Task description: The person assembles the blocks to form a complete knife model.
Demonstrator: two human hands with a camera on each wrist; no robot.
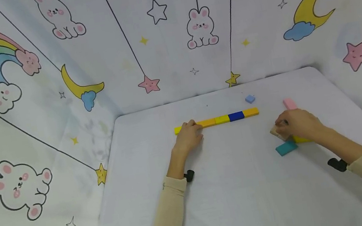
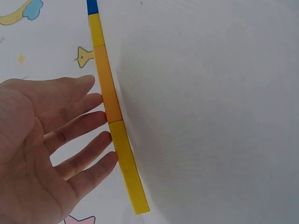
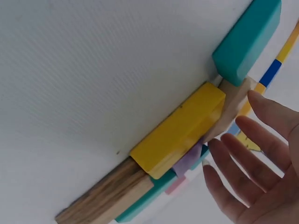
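Note:
A straight row of yellow, orange and dark blue [image 1: 236, 116] blocks lies across the table. At its left end is my left hand [image 1: 189, 135]. In the left wrist view, its nearly straight fingertips touch the side of an orange block [image 2: 107, 84] and the yellow end block [image 2: 130, 168]. My right hand [image 1: 298, 122] is over a loose group of blocks on the right, nearest a pale wooden block [image 3: 231, 107]. Its thumb and fingers are extended and slightly bent at that block's edge; contact is hard to tell. Beside it lie a teal block [image 3: 247, 42] and a yellow block [image 3: 180, 130].
A brown wood-grain block [image 3: 103, 196], a purple piece [image 3: 189, 158] and another teal block are in the right-hand group. A pink block [image 1: 289, 103] lies behind the right hand. Past the row sits a small light blue block [image 1: 250, 99]. Patterned cloth walls [image 1: 190, 84] border the table.

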